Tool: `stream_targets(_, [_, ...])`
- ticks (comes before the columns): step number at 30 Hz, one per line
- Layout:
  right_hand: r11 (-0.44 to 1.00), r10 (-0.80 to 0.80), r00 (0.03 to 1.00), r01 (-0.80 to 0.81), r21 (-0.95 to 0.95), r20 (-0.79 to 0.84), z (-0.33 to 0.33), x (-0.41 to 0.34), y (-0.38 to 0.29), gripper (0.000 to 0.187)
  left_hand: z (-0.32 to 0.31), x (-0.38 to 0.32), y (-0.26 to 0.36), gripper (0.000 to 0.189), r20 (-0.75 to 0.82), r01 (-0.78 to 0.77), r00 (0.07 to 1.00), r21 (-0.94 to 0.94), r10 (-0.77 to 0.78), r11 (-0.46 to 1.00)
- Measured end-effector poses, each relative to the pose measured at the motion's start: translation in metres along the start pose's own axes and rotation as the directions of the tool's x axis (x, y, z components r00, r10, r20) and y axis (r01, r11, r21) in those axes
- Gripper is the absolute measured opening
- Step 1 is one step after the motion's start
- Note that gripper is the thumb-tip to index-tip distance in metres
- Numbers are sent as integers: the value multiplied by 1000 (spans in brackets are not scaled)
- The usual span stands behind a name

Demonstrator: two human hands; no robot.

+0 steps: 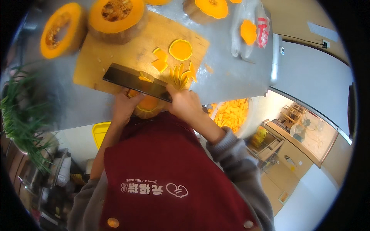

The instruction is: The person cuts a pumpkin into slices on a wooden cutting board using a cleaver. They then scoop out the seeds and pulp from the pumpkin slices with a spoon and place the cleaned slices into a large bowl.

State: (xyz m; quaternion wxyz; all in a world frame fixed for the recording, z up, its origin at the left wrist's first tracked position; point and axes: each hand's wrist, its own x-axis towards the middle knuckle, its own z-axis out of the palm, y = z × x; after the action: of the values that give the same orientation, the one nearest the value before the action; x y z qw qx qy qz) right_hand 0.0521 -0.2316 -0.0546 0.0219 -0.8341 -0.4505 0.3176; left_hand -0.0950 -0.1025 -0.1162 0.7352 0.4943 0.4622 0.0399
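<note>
My right hand (185,104) is closed around the handle end of a wide dark-bladed cleaver (127,79). Its blade lies slantwise over the near part of a wooden cutting board (138,34), with a thin strip of pumpkin (146,76) against it. Just below the blade, my left hand (125,105) grips a pumpkin piece (133,93), partly hidden by the fingers and the blade. Another cut pumpkin piece (147,108) sits against my apron at the table edge. Peel strips (179,75), a round pumpkin slice (180,49) and smaller pieces (160,60) are on the board.
Large cut pumpkins (115,17) stand at the far left of the metal table (228,75). A plastic bag (242,17) lies at the far right. Below the table edge, a container holds pumpkin chunks (231,114). Green leafy stalks (21,115) hang at the left, near a yellow container (101,131).
</note>
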Motion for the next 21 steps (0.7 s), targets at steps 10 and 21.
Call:
stream_targets(10, [943, 124, 984, -78, 322, -124, -23, -47, 22, 22, -3, -17, -6, 39, -11, 35, 999, -255, -39, 966])
stream_targets(21, [985, -98, 973, 65, -159, -209, -4, -69, 2, 26, -4, -7, -25, 27, -122, -228, 964, 81, 237, 970])
